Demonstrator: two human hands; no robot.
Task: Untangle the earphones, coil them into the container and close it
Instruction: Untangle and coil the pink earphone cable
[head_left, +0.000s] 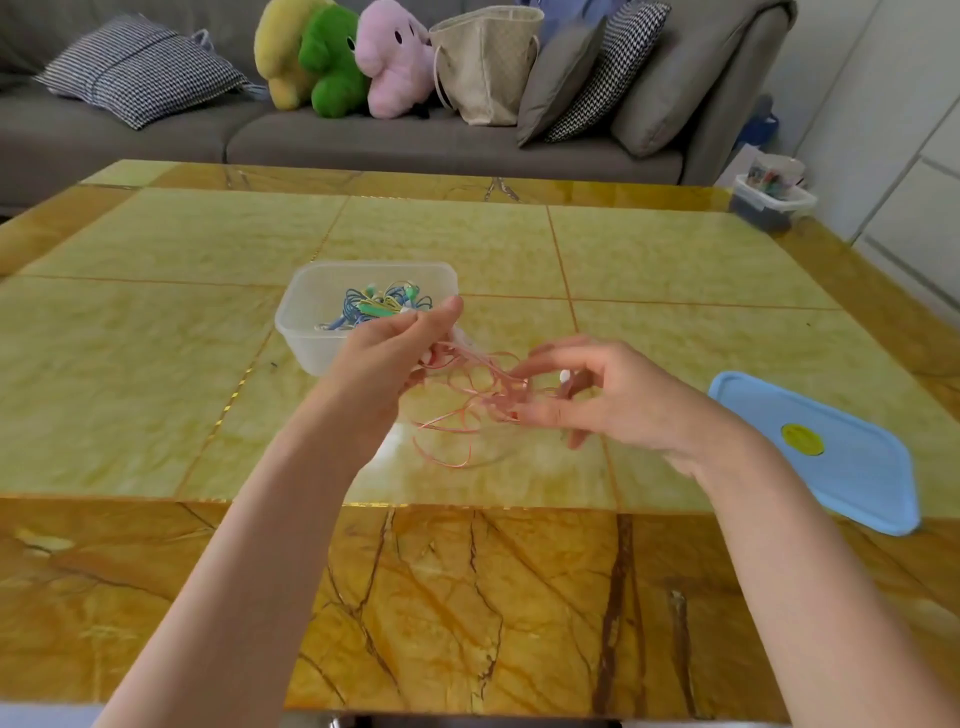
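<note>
Pink earphones (470, 410): we count one tangled set, strung in loose loops between the two hands above the table, its lowest loops hanging below the fingers.
Left hand (392, 358): fingers curled round one end of the pink cord, gripping it just in front of the container.
Right hand (597, 395): thumb and fingertips pinch the cord and a white earbud (564, 375); the other fingers are spread.
Container (311, 312): one clear tub, lid off, just beyond the left fingers; we see a blue, green and yellow tangle (376, 306) inside and cannot count its sets.
Lid (826, 452): one, blue, flat on the table, well right of the right hand.
Table (675, 260): one, yellow marble.
Sofa (363, 140): three plush toys, one bag.
</note>
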